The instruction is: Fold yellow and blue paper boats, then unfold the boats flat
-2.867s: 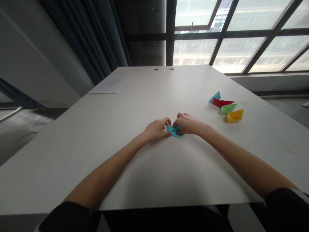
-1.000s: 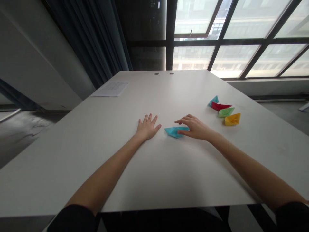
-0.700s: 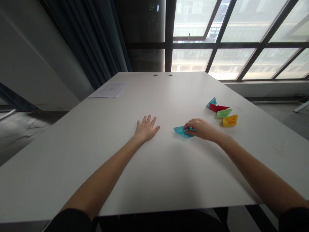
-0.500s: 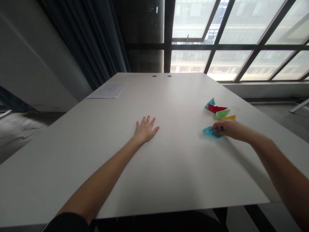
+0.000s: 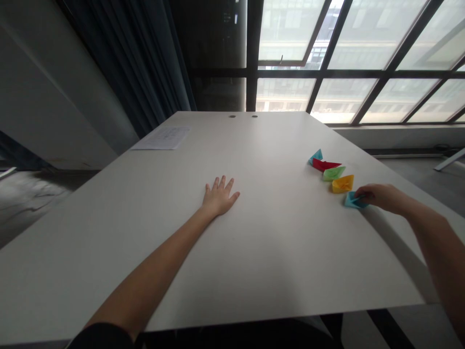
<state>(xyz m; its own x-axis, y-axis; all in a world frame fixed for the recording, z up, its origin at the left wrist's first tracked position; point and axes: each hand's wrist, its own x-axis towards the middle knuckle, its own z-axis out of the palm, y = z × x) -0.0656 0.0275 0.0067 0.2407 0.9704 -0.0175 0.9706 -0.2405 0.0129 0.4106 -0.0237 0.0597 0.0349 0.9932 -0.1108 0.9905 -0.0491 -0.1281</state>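
Note:
My left hand lies flat on the white table, fingers spread, holding nothing. Over on the right, my right hand pinches a blue paper boat from above; its fingers hide part of the boat. Just behind and left of that boat sits a yellow paper boat. Beyond it, a green paper boat, a red paper boat and another blue paper boat continue a slanting row away from me.
Printed paper sheets lie at the table's far left edge. Two round dark inserts are set near the far end. A dark blue curtain hangs at the left, and large windows stand behind on the right.
My right hand has moved right with the blue boat, bringing it beside the yellow boat, which now shows fully. My left hand has stayed in place.

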